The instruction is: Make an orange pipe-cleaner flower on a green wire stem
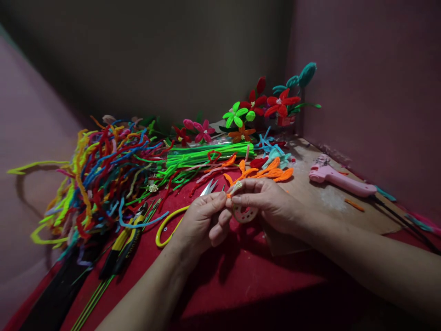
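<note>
Both hands meet over the red cloth at the centre. My left hand [206,219] pinches a small orange piece [228,196] between thumb and forefinger. Against it, my right hand [263,202] pinches a small bunch of pale yellow stamens [237,186]. A round tape spool with holes [245,214] sits just below my right fingers; whether they touch it, I cannot tell. Yellow-handled scissors [171,222] lie beside and partly behind my left hand, blades pointing away. Orange fuzzy petals [272,172] lie just beyond my right hand.
Tangled colourful pipe cleaners [103,179] fill the left side, with pliers [124,241] and green stems [94,299] nearer. Green pipe cleaners [210,155] and finished flowers [236,115] stretch along the back. A pink glue gun [341,179] rests on a board [310,207] at right, its cord trailing right.
</note>
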The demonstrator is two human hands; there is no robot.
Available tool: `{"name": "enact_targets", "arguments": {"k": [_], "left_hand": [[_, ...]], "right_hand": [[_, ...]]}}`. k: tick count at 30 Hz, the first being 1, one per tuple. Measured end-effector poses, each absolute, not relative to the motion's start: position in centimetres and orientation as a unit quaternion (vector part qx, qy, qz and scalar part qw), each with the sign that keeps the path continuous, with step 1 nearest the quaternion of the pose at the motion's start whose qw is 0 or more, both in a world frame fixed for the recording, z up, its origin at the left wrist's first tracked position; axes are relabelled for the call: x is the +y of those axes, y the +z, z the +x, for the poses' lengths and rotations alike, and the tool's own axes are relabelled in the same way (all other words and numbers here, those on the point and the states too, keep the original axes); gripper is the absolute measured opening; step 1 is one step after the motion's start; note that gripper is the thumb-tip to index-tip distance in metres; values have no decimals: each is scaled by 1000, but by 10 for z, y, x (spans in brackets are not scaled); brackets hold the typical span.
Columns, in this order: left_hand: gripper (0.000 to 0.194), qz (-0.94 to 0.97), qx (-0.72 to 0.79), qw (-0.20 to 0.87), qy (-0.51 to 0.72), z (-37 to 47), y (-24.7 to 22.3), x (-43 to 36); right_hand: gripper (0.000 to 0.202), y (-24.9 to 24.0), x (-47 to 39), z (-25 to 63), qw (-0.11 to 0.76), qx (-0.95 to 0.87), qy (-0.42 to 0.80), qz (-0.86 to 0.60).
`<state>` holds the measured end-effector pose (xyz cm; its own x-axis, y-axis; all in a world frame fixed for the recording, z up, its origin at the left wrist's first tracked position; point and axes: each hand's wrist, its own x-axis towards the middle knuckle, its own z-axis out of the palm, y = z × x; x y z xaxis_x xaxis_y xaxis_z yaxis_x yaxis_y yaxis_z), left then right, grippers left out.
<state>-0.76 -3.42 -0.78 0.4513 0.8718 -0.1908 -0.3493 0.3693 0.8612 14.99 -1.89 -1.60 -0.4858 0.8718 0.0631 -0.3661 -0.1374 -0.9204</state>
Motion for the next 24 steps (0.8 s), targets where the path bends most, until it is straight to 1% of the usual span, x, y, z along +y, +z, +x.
{"name": "enact_targets", "arguments": {"k": [5, 7, 9, 12, 16, 21, 24], "left_hand": [[14, 390, 347, 740, 423, -6, -9, -32], [14, 390, 356, 732, 429, -5, -10, -32], [14, 394, 367, 723, 433, -4, -10, -32], [15, 413, 382, 705, 431, -2, -11, -33], [20, 447, 408, 677, 419, -1, -13, -33], [25, 482, 444, 647, 390, 0, -15, -36], [36, 502, 484, 621, 358, -2, -12, -35]], "right_hand": [[17, -18, -20, 149, 473, -527, 635, -311], [18, -19, -21, 149, 477, -504, 646, -318], [18, -19, -21, 149, 461, -465, 687, -316], [14, -19, -21, 148, 445, -423, 728, -304], [7, -18, -20, 147, 455, -434, 711, -314], [7, -17, -19, 148, 439, -458, 699, -330], [7, -20, -15, 149, 431, -470, 695, -331]]}}
